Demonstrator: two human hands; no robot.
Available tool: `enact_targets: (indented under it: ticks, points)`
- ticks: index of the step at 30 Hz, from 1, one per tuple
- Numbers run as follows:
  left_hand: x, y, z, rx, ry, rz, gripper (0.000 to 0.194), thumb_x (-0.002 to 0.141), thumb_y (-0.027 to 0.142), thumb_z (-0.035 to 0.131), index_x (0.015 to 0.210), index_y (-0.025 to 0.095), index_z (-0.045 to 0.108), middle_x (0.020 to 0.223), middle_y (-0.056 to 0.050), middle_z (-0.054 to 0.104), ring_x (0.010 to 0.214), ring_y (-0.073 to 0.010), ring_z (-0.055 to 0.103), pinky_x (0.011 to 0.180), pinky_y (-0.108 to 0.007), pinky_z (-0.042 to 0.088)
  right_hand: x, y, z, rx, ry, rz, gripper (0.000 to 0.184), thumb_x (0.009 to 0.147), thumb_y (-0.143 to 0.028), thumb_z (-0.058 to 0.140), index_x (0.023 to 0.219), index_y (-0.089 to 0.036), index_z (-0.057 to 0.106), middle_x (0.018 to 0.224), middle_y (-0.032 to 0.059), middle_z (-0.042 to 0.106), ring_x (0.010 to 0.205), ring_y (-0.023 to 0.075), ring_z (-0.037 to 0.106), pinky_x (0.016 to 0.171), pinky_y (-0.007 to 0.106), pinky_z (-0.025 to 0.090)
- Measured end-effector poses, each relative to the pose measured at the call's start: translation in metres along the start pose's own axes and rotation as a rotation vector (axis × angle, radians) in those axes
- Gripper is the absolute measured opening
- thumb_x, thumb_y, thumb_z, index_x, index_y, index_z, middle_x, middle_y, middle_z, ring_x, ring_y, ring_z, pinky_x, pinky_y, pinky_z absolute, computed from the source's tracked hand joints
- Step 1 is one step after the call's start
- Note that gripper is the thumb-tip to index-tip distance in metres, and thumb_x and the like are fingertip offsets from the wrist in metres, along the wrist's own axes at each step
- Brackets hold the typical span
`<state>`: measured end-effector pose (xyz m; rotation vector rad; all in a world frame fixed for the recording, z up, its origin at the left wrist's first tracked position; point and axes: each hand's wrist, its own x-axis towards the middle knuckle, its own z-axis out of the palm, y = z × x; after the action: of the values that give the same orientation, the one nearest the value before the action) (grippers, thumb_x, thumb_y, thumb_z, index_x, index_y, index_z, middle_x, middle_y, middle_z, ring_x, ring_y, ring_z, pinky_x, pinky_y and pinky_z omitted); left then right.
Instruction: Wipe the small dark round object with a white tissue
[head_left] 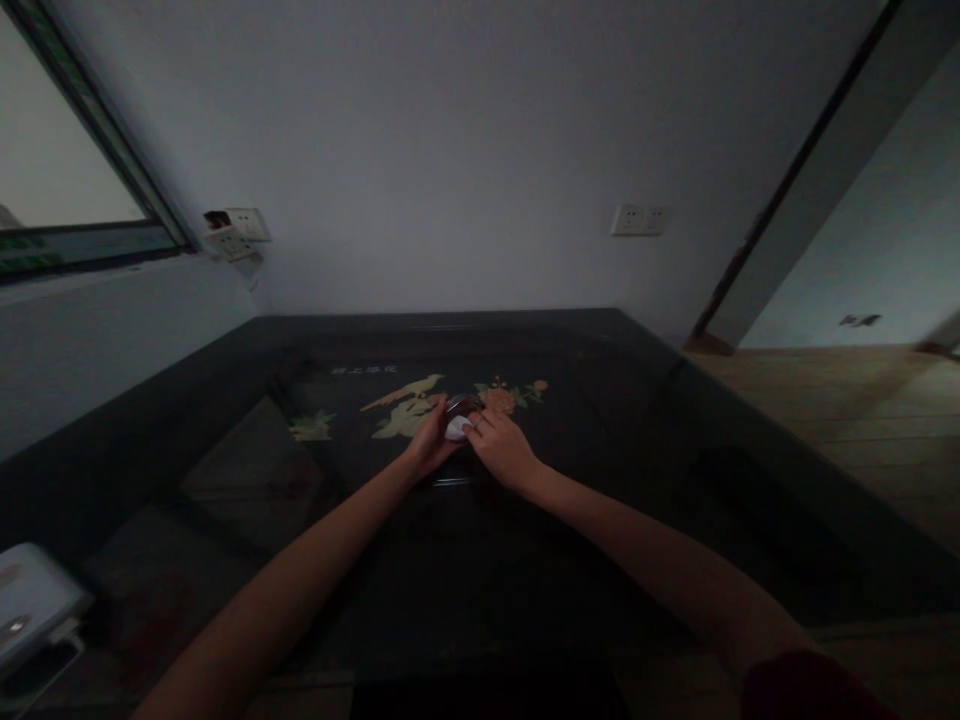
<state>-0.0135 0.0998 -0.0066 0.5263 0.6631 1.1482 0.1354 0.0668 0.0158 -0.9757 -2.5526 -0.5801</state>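
Observation:
Both hands meet over the middle of a dark, glossy table. My left hand is closed around the left side of a small, dark, shiny rounded object, whose kind I cannot make out. A small white piece, like a folded tissue or cloth, lies against its near side. My right hand pinches this white piece from the right, its fingers close to the dark object. Behind the hands, the tabletop carries a picture of a pale bird and orange flowers.
A white box-like device stands at the table's lower left. A dark long shape lies on the right side. The wall behind has a double socket and a plug adapter near the window. Wooden floor shows at right.

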Motion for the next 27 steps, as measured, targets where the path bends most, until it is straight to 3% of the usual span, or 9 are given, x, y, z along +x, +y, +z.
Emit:
enact_targets:
  ticks: [8, 11, 14, 19, 23, 27]
  points:
    - [-0.007, 0.0, 0.008, 0.021, 0.012, 0.043, 0.031, 0.093, 0.032, 0.039, 0.089, 0.014, 0.065, 0.083, -0.007, 0.069, 0.073, -0.0158, 0.063, 0.064, -0.027, 0.052, 0.004, 0.0, -0.007, 0.044, -0.063, 0.179, 0.023, 0.09, -0.011, 0.041, 0.107, -0.012, 0.057, 0.098, 0.0123, 0.063, 0.087, 0.0213, 0.058, 0.071, 0.03, 0.047]
    - [-0.007, -0.001, 0.009, 0.022, -0.007, 0.052, 0.033, 0.093, 0.031, 0.038, 0.088, 0.013, 0.065, 0.083, -0.007, 0.069, 0.07, -0.0148, 0.063, 0.06, -0.024, 0.052, 0.003, -0.004, -0.005, 0.117, -0.063, 0.122, 0.018, 0.089, -0.012, 0.044, 0.097, -0.011, 0.06, 0.098, 0.0123, 0.063, 0.093, 0.0227, 0.056, 0.08, 0.033, 0.046]
    - [-0.004, -0.002, 0.007, 0.009, -0.018, 0.082, 0.036, 0.094, 0.028, 0.035, 0.086, 0.012, 0.066, 0.08, -0.007, 0.07, 0.069, -0.0136, 0.064, 0.063, -0.022, 0.052, 0.002, -0.006, -0.004, 0.239, -0.016, 0.111, 0.019, 0.088, -0.018, 0.048, 0.1, -0.012, 0.062, 0.106, 0.0122, 0.062, 0.104, 0.0238, 0.052, 0.092, 0.036, 0.041]
    - [0.003, -0.003, -0.003, 0.026, -0.063, 0.059, 0.039, 0.095, 0.029, 0.032, 0.093, 0.012, 0.066, 0.089, -0.009, 0.071, 0.079, -0.016, 0.066, 0.073, -0.026, 0.052, -0.002, -0.006, -0.004, 0.351, -0.073, 0.094, 0.041, 0.083, -0.033, 0.058, 0.116, -0.008, 0.055, 0.125, 0.0172, 0.055, 0.118, 0.0276, 0.046, 0.1, 0.041, 0.036]
    - [0.008, -0.004, -0.008, 0.013, -0.051, 0.073, 0.036, 0.094, 0.027, 0.034, 0.091, 0.013, 0.067, 0.09, -0.008, 0.071, 0.085, -0.0157, 0.065, 0.08, -0.026, 0.05, -0.002, -0.009, -0.002, 0.316, -0.132, 0.075, 0.053, 0.079, -0.024, 0.061, 0.125, -0.002, 0.046, 0.133, 0.0229, 0.047, 0.128, 0.0283, 0.038, 0.104, 0.039, 0.033]
    - [0.01, -0.005, -0.007, 0.036, -0.044, 0.069, 0.037, 0.094, 0.028, 0.033, 0.092, 0.012, 0.066, 0.088, -0.009, 0.071, 0.085, -0.0174, 0.066, 0.083, -0.028, 0.05, 0.0, -0.016, -0.004, 0.244, -0.174, 0.093, 0.041, 0.084, -0.013, 0.05, 0.123, -0.002, 0.046, 0.124, 0.0229, 0.055, 0.118, 0.0269, 0.048, 0.098, 0.038, 0.038]
